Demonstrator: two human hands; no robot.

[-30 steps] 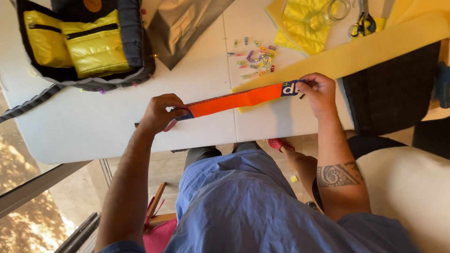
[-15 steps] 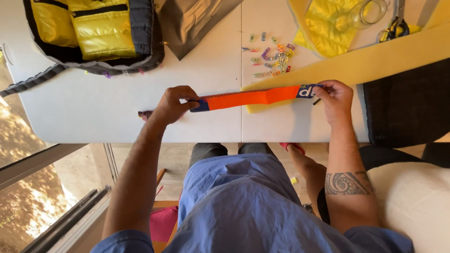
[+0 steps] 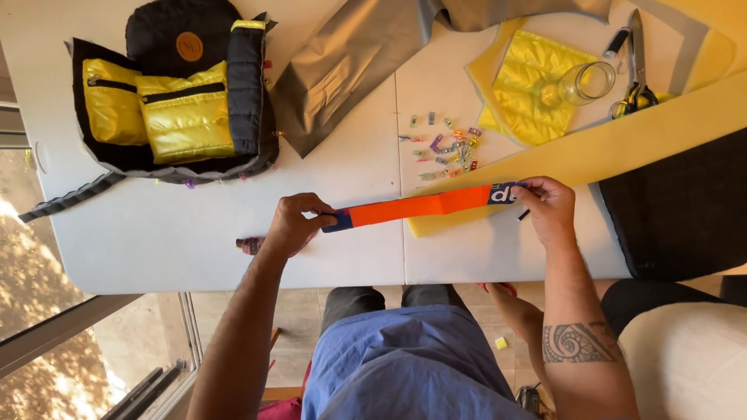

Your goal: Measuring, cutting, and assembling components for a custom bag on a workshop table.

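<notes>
Orange strap [image 3: 416,207] stretched taut above white table [image 3: 156,233], just below scatter of small coloured clips [image 3: 447,148]. Left hand [image 3: 292,225] pinching dark blue end, right hand [image 3: 548,208] gripping printed end. Black-and-yellow bag [image 3: 183,109] well up-left of strap.

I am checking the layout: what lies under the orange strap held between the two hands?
Under the orange strap lie the white table and, toward the right hand, yellow foam sheet. Anything directly beneath the strap is covered.
</notes>
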